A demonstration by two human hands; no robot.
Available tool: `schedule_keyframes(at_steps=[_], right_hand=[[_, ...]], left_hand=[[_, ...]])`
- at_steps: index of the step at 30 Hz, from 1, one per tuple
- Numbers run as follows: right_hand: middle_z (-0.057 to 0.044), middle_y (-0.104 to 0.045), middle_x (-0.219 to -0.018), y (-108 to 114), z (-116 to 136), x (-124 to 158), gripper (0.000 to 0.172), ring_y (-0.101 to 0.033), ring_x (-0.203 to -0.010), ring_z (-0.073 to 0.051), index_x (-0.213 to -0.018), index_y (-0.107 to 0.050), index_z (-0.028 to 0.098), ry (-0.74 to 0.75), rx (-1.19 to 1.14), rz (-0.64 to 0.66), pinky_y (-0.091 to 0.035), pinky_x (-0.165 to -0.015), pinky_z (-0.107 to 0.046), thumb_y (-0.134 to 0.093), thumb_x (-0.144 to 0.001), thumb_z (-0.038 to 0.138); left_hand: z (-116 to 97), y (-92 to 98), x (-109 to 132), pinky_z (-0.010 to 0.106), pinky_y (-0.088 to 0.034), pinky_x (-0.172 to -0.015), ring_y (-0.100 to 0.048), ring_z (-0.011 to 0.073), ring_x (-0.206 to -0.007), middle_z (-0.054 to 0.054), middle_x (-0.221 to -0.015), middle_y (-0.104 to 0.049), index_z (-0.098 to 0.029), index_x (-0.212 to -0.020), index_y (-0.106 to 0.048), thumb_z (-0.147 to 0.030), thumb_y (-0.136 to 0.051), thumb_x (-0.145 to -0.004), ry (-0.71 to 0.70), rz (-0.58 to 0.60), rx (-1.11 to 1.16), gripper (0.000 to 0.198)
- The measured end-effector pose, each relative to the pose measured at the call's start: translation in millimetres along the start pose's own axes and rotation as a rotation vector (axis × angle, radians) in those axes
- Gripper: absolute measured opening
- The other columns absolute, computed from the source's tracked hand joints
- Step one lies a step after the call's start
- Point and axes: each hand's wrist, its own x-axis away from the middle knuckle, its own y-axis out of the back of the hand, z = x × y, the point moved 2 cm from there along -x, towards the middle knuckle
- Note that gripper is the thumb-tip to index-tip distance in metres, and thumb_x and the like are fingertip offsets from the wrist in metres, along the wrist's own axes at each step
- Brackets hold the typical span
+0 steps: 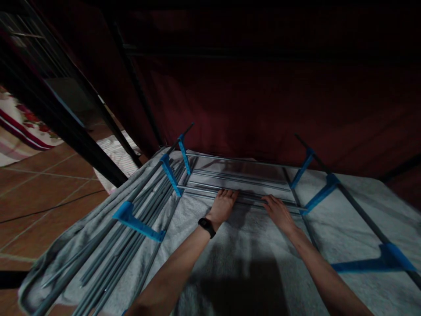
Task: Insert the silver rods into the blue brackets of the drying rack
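Observation:
My left hand [223, 206], with a black watch on the wrist, curls its fingers over a thin metal rod [201, 188] in the middle of a frame. To its right, my right hand [279, 213] rests at the same group of rods, its fingers stretched out and slightly apart. The rod runs between a blue plastic bracket [171, 176] on the left and another blue bracket [320, 196] on the right. More thin rods [241, 177] span the frame behind my hands. My fingers hide part of the rods under them.
Several loose grey tubes [131, 241] lie bundled on the left of the grey blanket [226, 285]. Other blue brackets [140, 224] sit along the side poles. Dark posts [75, 136] stand at the left, above a tiled floor [39, 197]. A dark red curtain [246, 109] hangs behind.

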Motion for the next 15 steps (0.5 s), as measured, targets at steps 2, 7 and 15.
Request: schedule_keyframes(at_steps=[2, 7, 15], right_hand=[[-0.007, -0.067, -0.108, 1, 0, 2, 0.024, -0.064, -0.099, -0.024, -0.113, -0.061, 0.023, -0.002, 0.015, 0.007, -0.047, -0.092, -0.038, -0.042, -0.099, 0.026], [-0.009, -0.068, -0.113, -5, -6, 6, 0.03, -0.064, -0.102, -0.025, -0.118, -0.063, 0.022, -0.006, 0.063, 0.011, -0.047, -0.094, -0.041, -0.04, -0.1, 0.027], [-0.009, -0.066, -0.123, -19, -14, 21, 0.04, -0.06, -0.114, -0.025, -0.134, -0.057, 0.022, 0.029, 0.035, -0.04, -0.044, -0.103, -0.045, -0.037, -0.098, 0.024]], left_hand=[[3, 4.9, 6, 0.043, -0.034, -0.11, -0.057, 0.0236, -0.112, 0.011, -0.12, -0.062, -0.017, -0.138, -0.051, -0.007, -0.042, -0.091, 0.012, -0.047, 0.004, 0.049], [15, 11.2, 37, 0.043, -0.037, -0.11, -0.051, 0.0247, -0.121, 0.012, -0.132, -0.056, -0.018, -0.138, -0.051, -0.009, -0.045, -0.092, 0.167, -0.221, 0.066, 0.047], [-18, 29.8, 147, 0.039, -0.053, -0.099, -0.058, 0.0226, -0.118, 0.011, -0.133, -0.058, -0.021, -0.129, -0.06, -0.015, -0.041, -0.097, 0.331, -0.312, 0.236, 0.037]])
